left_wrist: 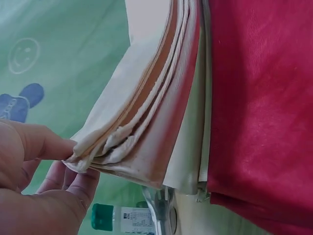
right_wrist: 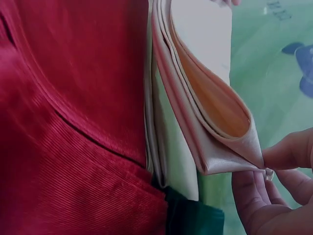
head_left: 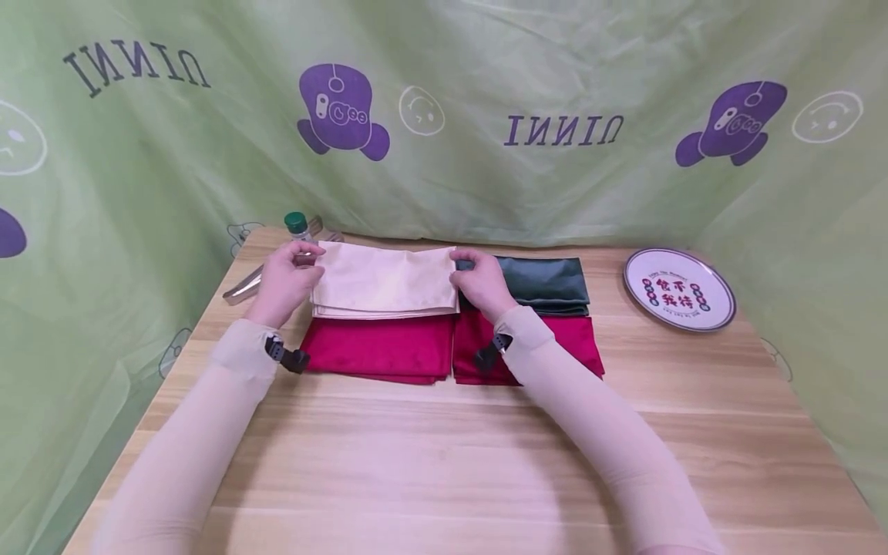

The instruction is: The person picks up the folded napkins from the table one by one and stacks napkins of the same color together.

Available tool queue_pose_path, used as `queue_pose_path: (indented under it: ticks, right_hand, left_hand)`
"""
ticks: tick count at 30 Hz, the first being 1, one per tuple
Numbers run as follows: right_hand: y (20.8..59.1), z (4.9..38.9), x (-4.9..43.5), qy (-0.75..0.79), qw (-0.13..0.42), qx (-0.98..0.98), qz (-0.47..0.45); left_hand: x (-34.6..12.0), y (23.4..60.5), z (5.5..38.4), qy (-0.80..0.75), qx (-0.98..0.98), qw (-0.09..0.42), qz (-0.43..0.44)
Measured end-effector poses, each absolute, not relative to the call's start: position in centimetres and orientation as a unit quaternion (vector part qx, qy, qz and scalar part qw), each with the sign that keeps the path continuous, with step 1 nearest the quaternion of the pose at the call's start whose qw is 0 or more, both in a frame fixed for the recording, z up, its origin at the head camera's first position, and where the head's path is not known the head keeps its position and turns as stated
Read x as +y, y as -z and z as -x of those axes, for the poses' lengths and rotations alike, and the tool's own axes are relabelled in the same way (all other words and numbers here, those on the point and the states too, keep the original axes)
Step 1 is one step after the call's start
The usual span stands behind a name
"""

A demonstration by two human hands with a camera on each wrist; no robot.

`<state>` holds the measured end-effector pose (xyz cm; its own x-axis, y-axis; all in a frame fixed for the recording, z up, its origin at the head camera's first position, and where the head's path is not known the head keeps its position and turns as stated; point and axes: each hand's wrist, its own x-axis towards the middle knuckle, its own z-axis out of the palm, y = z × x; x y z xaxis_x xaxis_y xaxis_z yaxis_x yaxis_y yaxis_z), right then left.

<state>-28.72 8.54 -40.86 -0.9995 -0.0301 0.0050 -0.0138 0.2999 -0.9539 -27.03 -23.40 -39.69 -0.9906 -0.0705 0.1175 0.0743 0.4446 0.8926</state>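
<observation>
A folded cream cloth [head_left: 385, 277] is raised off the pile, tilted, its layered folds showing in both wrist views. My left hand [head_left: 280, 284] pinches its far left corner between thumb and fingers. At the far right corner, my right hand [head_left: 483, 284] pinches the cloth the same way. More pale folded fabric [left_wrist: 188, 166] lies beneath the raised cloth. Nearer to me are two folded red cloths, a left one [head_left: 378, 347] and a right one [head_left: 565, 339]. A folded dark green cloth [head_left: 548, 279] lies beyond the right red one, partly behind my right hand.
A small bottle with a green cap [head_left: 296, 223] and some metal utensils [head_left: 243, 287] lie at the back left, partly hidden by my left hand. A white plate with a dark rim [head_left: 680, 290] sits at the back right. Green printed curtain [head_left: 444, 185] surrounds the wooden table [head_left: 388, 462].
</observation>
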Motion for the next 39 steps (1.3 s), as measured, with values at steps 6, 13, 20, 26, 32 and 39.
queue_pose_path:
  ticks: [6, 13, 20, 26, 32, 39]
  right_hand:
    - [41.6, 30.2, 8.2, 0.576, 0.010, 0.817, 0.002]
    - [42.4, 31.1, 8.1, 0.571, 0.016, 0.821, -0.001]
    - [43.3, 31.5, 8.3, 0.560, 0.005, 0.829, 0.006]
    - [43.5, 31.2, 9.0, 0.546, 0.014, 0.838, 0.018]
    - [43.0, 29.9, 10.2, 0.544, 0.035, 0.838, 0.013]
    - [42.4, 27.0, 10.7, 0.565, 0.077, 0.821, 0.026]
  left_hand:
    - [-22.8, 40.4, 28.6, 0.519, -0.851, 0.079, -0.004]
    - [-22.6, 40.6, 30.0, 0.510, -0.857, 0.070, -0.010]
    - [-22.3, 41.1, 31.3, 0.506, -0.859, 0.082, -0.007]
    - [-22.6, 41.5, 31.4, 0.511, -0.858, 0.054, -0.005]
    - [-23.8, 41.2, 29.9, 0.519, -0.853, 0.050, -0.001]
    - [-25.8, 41.7, 26.4, 0.477, -0.878, 0.031, 0.000]
